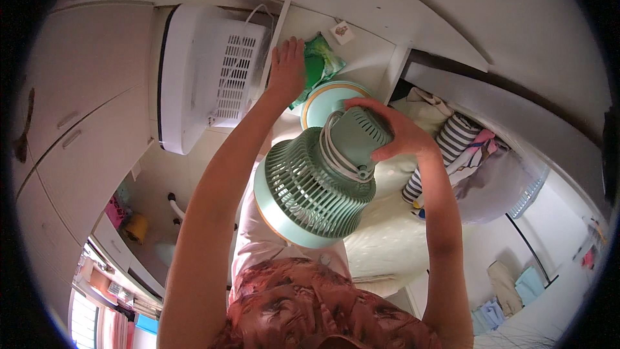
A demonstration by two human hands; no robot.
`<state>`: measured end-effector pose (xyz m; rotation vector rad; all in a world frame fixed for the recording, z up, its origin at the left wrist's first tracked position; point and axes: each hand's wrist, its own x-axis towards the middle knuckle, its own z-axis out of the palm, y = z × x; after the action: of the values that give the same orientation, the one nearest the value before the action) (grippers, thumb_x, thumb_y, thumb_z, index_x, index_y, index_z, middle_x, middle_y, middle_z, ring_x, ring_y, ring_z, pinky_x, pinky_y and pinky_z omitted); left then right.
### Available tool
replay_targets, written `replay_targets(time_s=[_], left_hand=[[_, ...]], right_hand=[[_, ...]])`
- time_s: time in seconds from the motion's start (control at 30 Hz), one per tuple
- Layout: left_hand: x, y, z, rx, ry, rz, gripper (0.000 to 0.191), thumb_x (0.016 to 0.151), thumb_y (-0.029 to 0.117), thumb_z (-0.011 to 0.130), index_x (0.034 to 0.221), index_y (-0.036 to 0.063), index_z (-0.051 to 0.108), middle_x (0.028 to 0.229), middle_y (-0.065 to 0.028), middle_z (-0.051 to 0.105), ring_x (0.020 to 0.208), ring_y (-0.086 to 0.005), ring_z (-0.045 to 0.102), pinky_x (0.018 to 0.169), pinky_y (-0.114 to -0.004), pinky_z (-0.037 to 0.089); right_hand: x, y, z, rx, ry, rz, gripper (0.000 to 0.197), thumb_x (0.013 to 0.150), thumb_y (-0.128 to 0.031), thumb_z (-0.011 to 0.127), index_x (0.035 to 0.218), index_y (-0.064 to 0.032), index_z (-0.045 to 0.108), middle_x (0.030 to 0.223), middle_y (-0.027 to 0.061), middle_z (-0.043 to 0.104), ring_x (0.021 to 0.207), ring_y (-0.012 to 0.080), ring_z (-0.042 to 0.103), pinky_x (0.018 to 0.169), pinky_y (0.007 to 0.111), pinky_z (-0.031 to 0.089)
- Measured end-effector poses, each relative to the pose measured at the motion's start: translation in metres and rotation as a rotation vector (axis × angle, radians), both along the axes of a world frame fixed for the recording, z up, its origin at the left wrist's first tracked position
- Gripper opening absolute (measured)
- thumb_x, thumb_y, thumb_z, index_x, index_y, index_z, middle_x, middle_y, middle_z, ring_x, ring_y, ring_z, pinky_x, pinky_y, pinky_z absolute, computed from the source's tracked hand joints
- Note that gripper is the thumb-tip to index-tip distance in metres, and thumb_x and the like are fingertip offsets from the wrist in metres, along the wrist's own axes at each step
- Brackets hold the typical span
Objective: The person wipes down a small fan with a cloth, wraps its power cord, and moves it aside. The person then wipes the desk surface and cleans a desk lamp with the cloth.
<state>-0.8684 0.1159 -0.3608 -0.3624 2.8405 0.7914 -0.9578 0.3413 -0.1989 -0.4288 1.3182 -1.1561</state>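
Note:
A mint-green electric fan [315, 179] is held up before my body, its ribbed cage and rear motor housing towards the camera. A pale cord is wound around the housing. My right hand [395, 128] grips the housing close to the fan's round base [334, 99], which has an orange-gold ring. My left hand [288, 70] is raised with its palm away from the camera, over or against a green plastic packet [317, 65] on the white shelf [368, 58]. Whether the fingers touch the packet is hidden.
Left of the shelf stands a white appliance with a slotted vent [203, 77]. On the right, a bed [387, 223] lies beside striped rolled fabric [455, 131] and a grey bag [489, 189]. White cabinets [92, 106] line the far left; folded clothes [503, 286] lie at lower right.

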Motion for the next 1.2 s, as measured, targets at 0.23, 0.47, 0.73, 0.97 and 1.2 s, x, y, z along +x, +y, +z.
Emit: replay_targets(time_s=[0.23,0.47,0.73,0.97,1.2], left_hand=[[-0.02,0.009,0.006,-0.184,-0.288,0.065,0.079,0.072,0.029,0.074,0.134,0.0001,0.033,0.113,-0.0161,0.056,0.111,-0.0306,0.052,0.082,-0.037,0.049],[-0.012,-0.05,0.084,0.15,-0.125,0.455,0.043,0.074,0.029,0.072,0.108,0.0072,0.057,0.089,-0.0166,0.065,0.084,-0.034,0.063,0.071,-0.042,0.049],[0.031,-0.089,0.105,0.332,-0.079,0.661,0.039,0.074,0.02,0.071,0.106,0.0015,0.059,0.089,-0.0171,0.066,0.082,-0.0329,0.064,0.072,-0.038,0.049],[0.051,-0.069,0.107,0.462,-0.071,0.75,0.042,0.074,0.017,0.071,0.11,0.0005,0.057,0.092,-0.0176,0.065,0.083,-0.0289,0.064,0.073,-0.036,0.049],[0.022,-0.06,0.097,0.315,0.008,0.607,0.038,0.074,0.018,0.07,0.107,0.004,0.058,0.091,-0.0163,0.063,0.083,-0.0317,0.061,0.072,-0.039,0.049]], right_hand=[[-0.003,-0.001,0.006,0.012,0.028,0.029,0.091,0.05,-0.026,0.08,0.133,-0.013,0.044,0.126,0.0091,0.049,0.119,0.0226,0.046,0.103,0.035,0.033],[-0.031,-0.022,0.014,0.082,0.014,0.059,0.09,0.05,-0.027,0.079,0.131,-0.0045,0.043,0.125,0.008,0.048,0.117,0.0192,0.045,0.103,0.031,0.031],[-0.069,-0.061,-0.002,-0.059,0.047,0.056,0.088,0.048,-0.024,0.079,0.13,-0.0135,0.047,0.122,0.0074,0.052,0.113,0.0212,0.049,0.1,0.032,0.035],[-0.052,-0.035,-0.014,-0.033,-0.027,0.014,0.094,0.049,-0.025,0.082,0.133,-0.0092,0.042,0.133,0.0065,0.043,0.124,0.0208,0.04,0.106,0.034,0.03],[-0.058,-0.013,-0.018,0.02,-0.167,0.0,0.101,0.048,-0.035,0.083,0.135,-0.0058,0.04,0.133,0.0084,0.045,0.123,0.0227,0.042,0.107,0.034,0.029]])
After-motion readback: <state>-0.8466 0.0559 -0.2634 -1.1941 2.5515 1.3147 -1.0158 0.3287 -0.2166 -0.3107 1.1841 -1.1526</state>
